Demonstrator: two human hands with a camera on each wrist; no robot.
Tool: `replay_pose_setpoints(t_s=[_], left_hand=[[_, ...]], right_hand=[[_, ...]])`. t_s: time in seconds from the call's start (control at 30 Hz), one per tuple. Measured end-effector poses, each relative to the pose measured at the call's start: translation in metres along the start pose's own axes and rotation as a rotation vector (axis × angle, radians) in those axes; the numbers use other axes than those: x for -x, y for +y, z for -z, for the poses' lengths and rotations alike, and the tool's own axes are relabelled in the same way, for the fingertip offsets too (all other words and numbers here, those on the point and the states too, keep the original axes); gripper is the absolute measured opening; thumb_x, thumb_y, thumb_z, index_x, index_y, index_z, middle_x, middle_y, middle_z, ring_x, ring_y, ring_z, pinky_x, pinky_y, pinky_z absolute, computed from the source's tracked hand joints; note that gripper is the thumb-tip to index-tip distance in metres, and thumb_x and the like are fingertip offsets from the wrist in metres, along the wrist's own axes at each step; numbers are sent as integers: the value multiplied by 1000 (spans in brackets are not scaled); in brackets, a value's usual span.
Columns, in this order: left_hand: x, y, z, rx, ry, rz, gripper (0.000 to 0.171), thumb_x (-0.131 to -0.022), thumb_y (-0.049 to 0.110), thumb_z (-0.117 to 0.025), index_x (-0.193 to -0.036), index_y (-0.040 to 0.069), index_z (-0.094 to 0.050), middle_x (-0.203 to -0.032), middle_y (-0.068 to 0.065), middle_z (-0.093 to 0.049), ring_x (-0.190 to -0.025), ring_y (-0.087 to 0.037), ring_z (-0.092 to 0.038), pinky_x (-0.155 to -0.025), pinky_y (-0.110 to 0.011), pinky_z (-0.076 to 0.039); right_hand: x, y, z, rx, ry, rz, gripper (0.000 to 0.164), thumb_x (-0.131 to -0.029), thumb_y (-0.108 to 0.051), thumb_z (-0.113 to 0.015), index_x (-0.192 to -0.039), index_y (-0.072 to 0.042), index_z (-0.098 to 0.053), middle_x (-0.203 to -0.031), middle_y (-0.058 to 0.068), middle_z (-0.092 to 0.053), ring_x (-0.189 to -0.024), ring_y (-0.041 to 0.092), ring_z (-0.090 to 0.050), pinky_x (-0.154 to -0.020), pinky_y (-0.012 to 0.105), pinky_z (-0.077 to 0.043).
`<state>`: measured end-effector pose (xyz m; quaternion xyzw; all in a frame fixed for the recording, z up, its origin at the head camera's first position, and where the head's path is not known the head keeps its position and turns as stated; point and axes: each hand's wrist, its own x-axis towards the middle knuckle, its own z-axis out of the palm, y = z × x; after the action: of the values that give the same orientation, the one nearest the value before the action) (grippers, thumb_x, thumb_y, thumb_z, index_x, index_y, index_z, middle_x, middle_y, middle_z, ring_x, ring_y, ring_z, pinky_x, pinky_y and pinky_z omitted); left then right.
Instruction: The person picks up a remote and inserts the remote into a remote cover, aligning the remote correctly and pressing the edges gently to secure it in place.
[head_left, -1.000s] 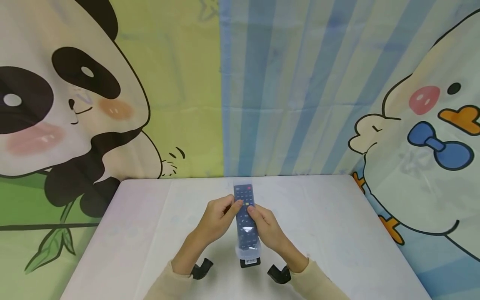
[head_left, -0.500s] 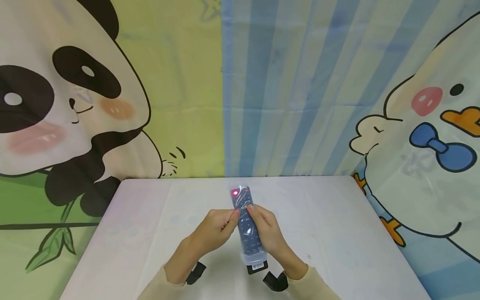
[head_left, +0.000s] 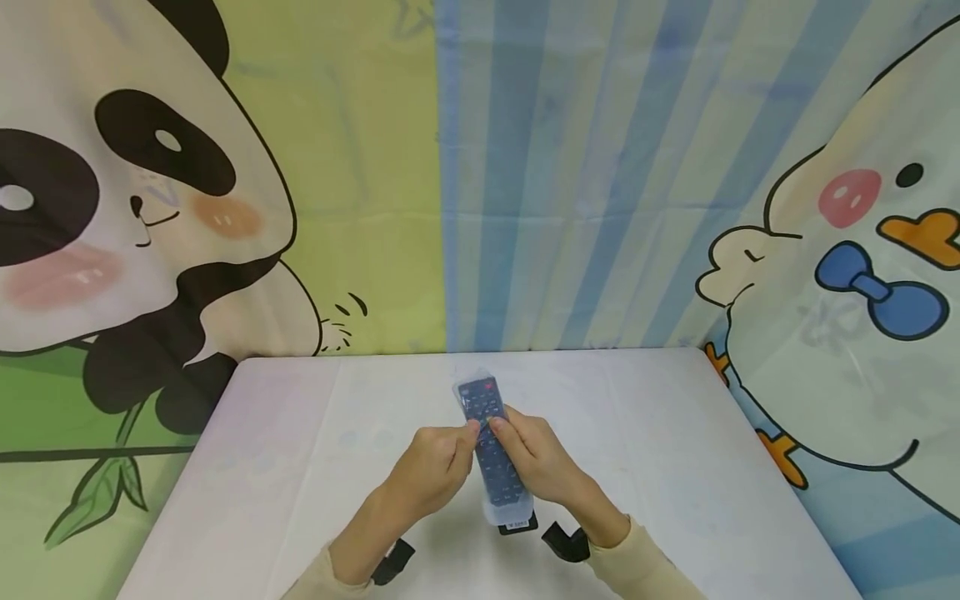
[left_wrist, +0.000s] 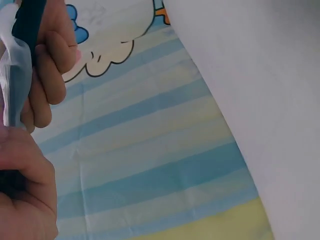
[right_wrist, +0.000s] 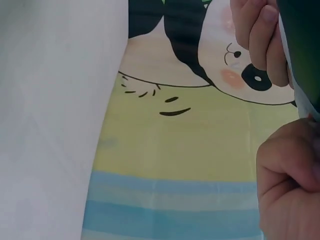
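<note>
Remote control tips left, thumb now at its edge

Nearly straight a second ago, it slants above the table, top toward the far edge. Left hand pinches one side of its clear sleeve; right hand grips the other. Button pressing has perhaps paused.

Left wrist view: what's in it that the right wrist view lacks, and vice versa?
Left wrist only: the white chick drawing, with part of its blue bow.
Right wrist only: the panda drawing.
Both: the left hand and right hand at the remote, the white table, and the striped cloth.
</note>
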<state>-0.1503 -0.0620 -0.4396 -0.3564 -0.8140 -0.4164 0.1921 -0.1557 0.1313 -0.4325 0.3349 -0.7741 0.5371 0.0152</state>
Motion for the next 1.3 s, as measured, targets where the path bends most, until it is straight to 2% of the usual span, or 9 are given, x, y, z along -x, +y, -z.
replay_pose_setpoints(t_s=[0.1, 0.23, 0.37, 0.5, 0.7, 0.83, 0.9, 1.07, 1.3], left_hand=[[-2, 1, 4, 211, -50, 107, 58, -107, 8, -43, -50, 18, -49, -46, 16, -42, -42, 5, -35, -37, -16, -29], [-5, -1, 10, 550, -183, 217, 64, -108, 12, -44, -44, 9, -49, -40, 7, -42, -34, 1, -35, -31, -20, -25], [-9, -8, 14, 730, -269, 239, 61, -106, 12, -46, -46, 1, -47, -39, -7, -38, -35, -2, -33, -31, -21, -23], [-9, -12, 11, 735, -237, 164, 56, -104, 9, -44, -50, -1, -48, -39, -12, -37, -38, -1, -36, -33, -20, -27], [-2, -15, 1, 604, 58, 53, 47, -96, -7, -41, -51, -1, -53, -39, -9, -44, -37, 1, -39, -30, -19, -31], [2, -16, -2, 593, 190, 89, 45, -93, -9, -40, -51, -1, -51, -39, -13, -45, -36, 0, -41, -28, -21, -33], [3, -16, -3, 618, 224, 139, 45, -95, -6, -40, -52, -1, -50, -39, -13, -46, -35, 0, -42, -27, -22, -33], [1, -12, -2, 725, 272, 277, 45, -100, 8, -42, -59, -9, -53, -47, 0, -55, -38, -3, -49, -29, -24, -38], [-6, -3, -3, 846, 238, 288, 43, -99, 7, -44, -62, -15, -49, -56, 10, -57, -46, -3, -54, -39, -20, -43]], right_hand=[[2, 0, 4, -10, -43, 15, 23, -107, -3, -38, -106, -6, -61, -73, -2, -60, -57, 6, -57, -47, 28, -51], [4, 0, 7, -90, -114, 41, 25, -108, -3, -34, -104, -4, -60, -72, 0, -59, -58, 6, -57, -46, 29, -51], [4, 3, 7, -139, -189, 98, 27, -109, -4, -32, -102, -2, -58, -73, 3, -60, -62, 5, -57, -49, 28, -52], [2, 3, 3, -107, -193, 143, 28, -109, -5, -34, -97, -5, -59, -71, 2, -60, -61, 2, -57, -49, 24, -51], [-4, 2, -6, 135, -14, 265, 33, -108, -14, -45, -78, -13, -57, -62, -5, -57, -54, -4, -51, -46, 14, -44], [-9, -1, -8, 303, 40, 408, 44, -110, -23, -41, -69, -17, -51, -56, -9, -49, -51, -6, -42, -46, 9, -36], [-10, -3, -9, 315, 39, 462, 47, -111, -23, -39, -66, -17, -49, -54, -9, -45, -51, -6, -37, -46, 9, -32], [-9, -9, -11, 227, 25, 519, 48, -110, -19, -41, -62, -16, -43, -51, -8, -36, -51, -7, -26, -43, 9, -23], [4, -9, -16, 90, 39, 633, 48, -108, -10, -41, -61, -14, -44, -47, -6, -42, -43, -4, -32, -41, 6, -25]])
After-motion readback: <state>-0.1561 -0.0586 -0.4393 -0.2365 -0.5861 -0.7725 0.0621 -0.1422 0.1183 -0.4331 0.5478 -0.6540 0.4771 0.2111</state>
